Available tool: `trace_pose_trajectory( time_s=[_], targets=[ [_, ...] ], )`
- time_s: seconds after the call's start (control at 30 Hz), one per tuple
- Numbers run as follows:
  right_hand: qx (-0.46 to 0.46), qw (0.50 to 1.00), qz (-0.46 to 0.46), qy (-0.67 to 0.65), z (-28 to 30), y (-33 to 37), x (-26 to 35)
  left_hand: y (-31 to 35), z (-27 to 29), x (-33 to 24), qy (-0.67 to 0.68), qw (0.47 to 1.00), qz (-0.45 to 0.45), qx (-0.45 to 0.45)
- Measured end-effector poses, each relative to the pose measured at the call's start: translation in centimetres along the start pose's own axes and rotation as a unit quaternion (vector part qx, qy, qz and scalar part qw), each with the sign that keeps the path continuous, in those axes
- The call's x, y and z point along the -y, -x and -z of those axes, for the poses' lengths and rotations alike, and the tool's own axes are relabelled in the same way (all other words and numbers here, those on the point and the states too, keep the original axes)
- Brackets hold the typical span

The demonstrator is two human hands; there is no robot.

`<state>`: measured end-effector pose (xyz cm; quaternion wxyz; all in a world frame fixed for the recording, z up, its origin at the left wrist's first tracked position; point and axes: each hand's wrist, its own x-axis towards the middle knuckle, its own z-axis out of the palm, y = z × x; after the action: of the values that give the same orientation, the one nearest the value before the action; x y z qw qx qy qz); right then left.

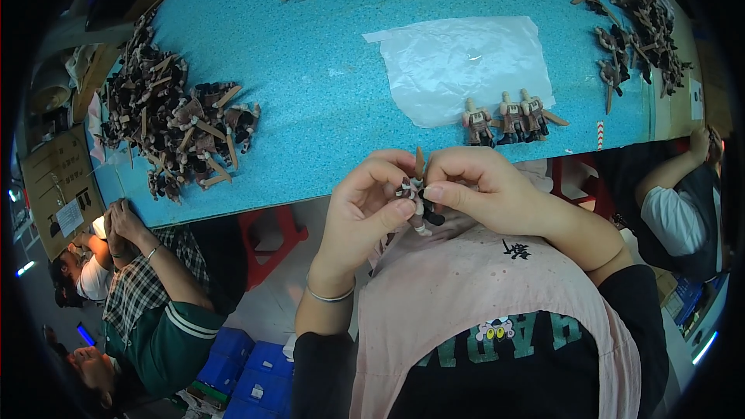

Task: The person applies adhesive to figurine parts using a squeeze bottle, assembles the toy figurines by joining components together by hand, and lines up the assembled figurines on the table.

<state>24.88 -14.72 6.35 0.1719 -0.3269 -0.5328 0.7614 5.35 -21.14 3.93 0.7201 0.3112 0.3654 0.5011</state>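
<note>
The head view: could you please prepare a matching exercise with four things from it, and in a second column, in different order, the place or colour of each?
Things:
1. Single figurine
2. Camera wearer's bracelet
3. Row of three figurines
4. Apron

Places or colours:
A. Pale pink
B. Held by the left hand and right hand
C. Around the left wrist
D. At the near edge of the white sheet

Pairs: 1-B, 2-C, 3-D, 4-A.
</note>
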Motion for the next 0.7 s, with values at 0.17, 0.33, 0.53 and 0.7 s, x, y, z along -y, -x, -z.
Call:
trace_pose_trajectory(
  time_s=[0.17,0.33,0.53,0.7],
  targets=[
    [0.007,0.991,0.042,0.13,0.6,-0.4,0.2,0.1,-0.7,0.3,-0.029,0.999,-0.032,-0.018],
    [-0.013,0.982,0.087,0.166,-0.1,-0.7,1.0,-0.1,-2.3,0.1,-0.06,0.982,-0.121,-0.129],
    [-0.022,0.975,0.149,0.164,-0.2,-0.3,0.8,0.0,-0.6,-0.9,-0.185,0.975,-0.114,-0.047],
    [-0.062,0.977,0.153,0.136,-0.9,-0.2,0.8,0.1,-0.6,-1.5,-0.155,0.987,-0.046,-0.006]
  ],
)
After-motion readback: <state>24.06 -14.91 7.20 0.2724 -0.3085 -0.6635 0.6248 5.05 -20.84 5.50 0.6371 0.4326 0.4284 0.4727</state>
